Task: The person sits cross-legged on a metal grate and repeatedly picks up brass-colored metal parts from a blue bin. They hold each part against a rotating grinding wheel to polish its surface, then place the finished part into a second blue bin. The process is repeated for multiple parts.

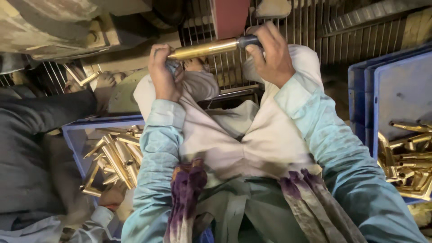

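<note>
A long brass rod with a dark end lies crosswise between my two hands, pressed up against a reddish sanding belt. My left hand grips its left end through a bit of cloth. My right hand is closed on the dark right end. Both sleeves are pale blue, and a whitish apron covers my lap below the rod.
A blue crate at my left holds several brass parts. Another blue crate at the right holds more brass pieces. A metal grille backs the belt. A co-worker's hand and dark sleeve are at the lower left.
</note>
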